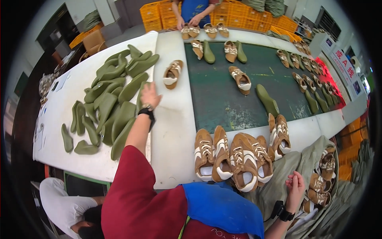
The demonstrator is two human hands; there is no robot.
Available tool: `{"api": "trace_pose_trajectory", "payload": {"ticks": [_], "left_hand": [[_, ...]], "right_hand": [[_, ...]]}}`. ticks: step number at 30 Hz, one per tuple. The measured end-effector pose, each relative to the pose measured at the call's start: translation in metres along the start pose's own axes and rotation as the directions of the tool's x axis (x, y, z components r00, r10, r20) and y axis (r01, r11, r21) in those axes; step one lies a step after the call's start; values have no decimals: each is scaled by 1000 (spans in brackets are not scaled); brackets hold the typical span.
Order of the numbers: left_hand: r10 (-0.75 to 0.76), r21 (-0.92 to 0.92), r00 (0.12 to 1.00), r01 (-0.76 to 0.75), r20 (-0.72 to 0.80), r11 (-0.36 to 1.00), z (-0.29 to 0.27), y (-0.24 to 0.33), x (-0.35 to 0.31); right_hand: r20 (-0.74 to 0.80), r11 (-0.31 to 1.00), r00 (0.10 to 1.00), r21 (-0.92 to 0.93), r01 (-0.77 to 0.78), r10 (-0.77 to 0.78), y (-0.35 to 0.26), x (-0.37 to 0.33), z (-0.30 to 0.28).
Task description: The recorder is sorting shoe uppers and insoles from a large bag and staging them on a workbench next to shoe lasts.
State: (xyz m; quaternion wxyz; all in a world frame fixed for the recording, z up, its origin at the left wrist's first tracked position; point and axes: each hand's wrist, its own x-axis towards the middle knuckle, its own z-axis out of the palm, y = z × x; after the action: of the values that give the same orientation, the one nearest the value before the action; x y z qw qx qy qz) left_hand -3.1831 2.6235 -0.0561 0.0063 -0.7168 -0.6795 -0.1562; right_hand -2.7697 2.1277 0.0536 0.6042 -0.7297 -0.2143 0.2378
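Observation:
My left hand (pixel 150 95) reaches across the white table to the right edge of a pile of green shoe lasts (pixel 106 105). Its fingers and thumb are apart, and it touches a last (pixel 139 97) standing partly behind it. Low on the right, my right hand (pixel 295 185) is in the air with loosely bent fingers and nothing visible in it. Beside it lies a grey-green sack (pixel 278 190) with brown and white sneakers (pixel 319 183) inside. Several more sneakers (pixel 243 159) stand in a row on the table's near edge, in front of my blue apron.
A dark green conveyor belt (pixel 221 101) carries a sneaker (pixel 240 80), a green last (pixel 267 99) and shoe-and-last pairs. One sneaker (pixel 172 74) sits left of the belt. Across the table a person in a blue apron (pixel 195 14) handles shoes. Another person (pixel 65 205) bends at lower left.

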Motion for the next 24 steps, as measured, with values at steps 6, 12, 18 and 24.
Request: {"api": "trace_pose_trajectory", "payload": {"ticks": [6, 12, 18, 24], "left_hand": [[-455, -135, 833, 514, 315, 847, 64, -118, -17], [-404, -511, 759, 646, 511, 567, 36, -65, -45], [241, -675, 665, 736, 707, -50, -56, 9, -109], [707, -630, 462, 776, 535, -31, -98, 97, -161]], "right_hand": [[-44, 999, 999, 49, -22, 24, 4, 14, -13], [19, 1000, 1000, 1, -23, 23, 8, 23, 0], [274, 987, 957, -102, 121, -89, -27, 33, 48], [510, 979, 843, -13, 204, -169, -53, 73, 98]]}}
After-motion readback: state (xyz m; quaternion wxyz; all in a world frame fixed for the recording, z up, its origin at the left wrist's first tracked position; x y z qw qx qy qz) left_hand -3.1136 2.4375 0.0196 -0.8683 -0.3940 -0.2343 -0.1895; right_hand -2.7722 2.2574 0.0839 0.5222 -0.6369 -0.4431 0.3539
